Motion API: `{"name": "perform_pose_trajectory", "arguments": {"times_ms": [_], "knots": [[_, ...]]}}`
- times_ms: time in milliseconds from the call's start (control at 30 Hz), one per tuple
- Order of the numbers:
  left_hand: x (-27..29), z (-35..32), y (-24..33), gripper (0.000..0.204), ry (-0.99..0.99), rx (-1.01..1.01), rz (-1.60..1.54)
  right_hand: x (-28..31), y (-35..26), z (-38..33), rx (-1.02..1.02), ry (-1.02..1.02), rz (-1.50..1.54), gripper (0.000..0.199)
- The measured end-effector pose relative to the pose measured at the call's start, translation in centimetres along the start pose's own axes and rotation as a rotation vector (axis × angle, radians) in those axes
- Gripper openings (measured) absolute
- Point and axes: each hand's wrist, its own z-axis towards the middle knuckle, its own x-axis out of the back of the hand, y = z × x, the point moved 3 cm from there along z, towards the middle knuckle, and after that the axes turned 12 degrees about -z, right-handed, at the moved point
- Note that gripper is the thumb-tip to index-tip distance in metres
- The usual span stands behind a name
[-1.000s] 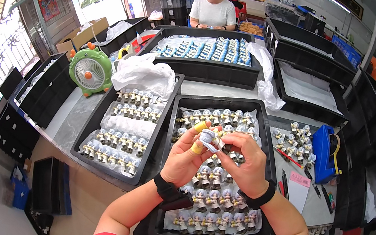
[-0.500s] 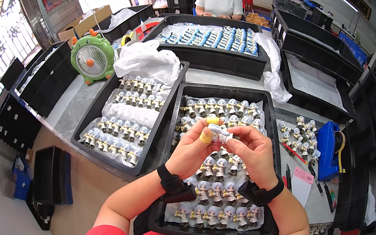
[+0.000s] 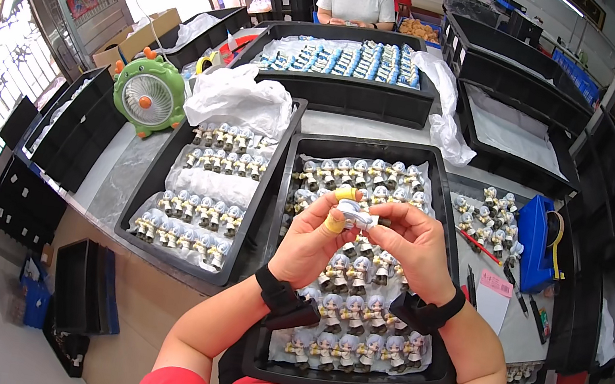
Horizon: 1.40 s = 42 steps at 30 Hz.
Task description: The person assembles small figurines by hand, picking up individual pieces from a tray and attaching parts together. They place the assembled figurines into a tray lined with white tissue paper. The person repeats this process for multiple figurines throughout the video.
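Both hands are raised together over a black tray [image 3: 445, 214] of small figurines. A small pale figurine [image 3: 355, 214] is pinched between the fingertips of the left hand [image 3: 313, 243] and the right hand [image 3: 414, 247], fingers curled closed around it, just above the rows of figurines [image 3: 353, 312] in the tray. Yellow tape is seen on the left thumb and forefinger. Black bands are worn on both wrists. A second tray [image 3: 166, 170] of figurines is set to the left, beside a green fan [image 3: 149, 95]. Much of the held figurine is hidden by the fingers, so its details cannot be made out. Part of the tray's middle rows is covered by the hands.
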Motion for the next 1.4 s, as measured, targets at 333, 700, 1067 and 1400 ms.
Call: {"name": "perform_pose_trajectory", "arguments": {"times_ms": [333,700,1067,1400], "knots": [[0.12,0.00,0.02,0.042,0.002,-0.001,-0.012,0.06,0.00,0.05,-0.001,-0.017,0.007,0.025],[-0.36,-0.08,0.20,0.044,0.033,-0.014,-0.013,-0.04,-0.56,-0.01,0.107,0.010,-0.067,0.027],[0.09,-0.13,0.18,0.039,0.006,-0.042,-0.018,0.07,-0.56,0.02,0.065,-0.016,-0.061,0.026],[0.18,0.13,0.18,0.044,0.048,0.009,-0.085,-0.03,-0.30,0.35,0.138,-0.022,-0.031,0.035]]}}
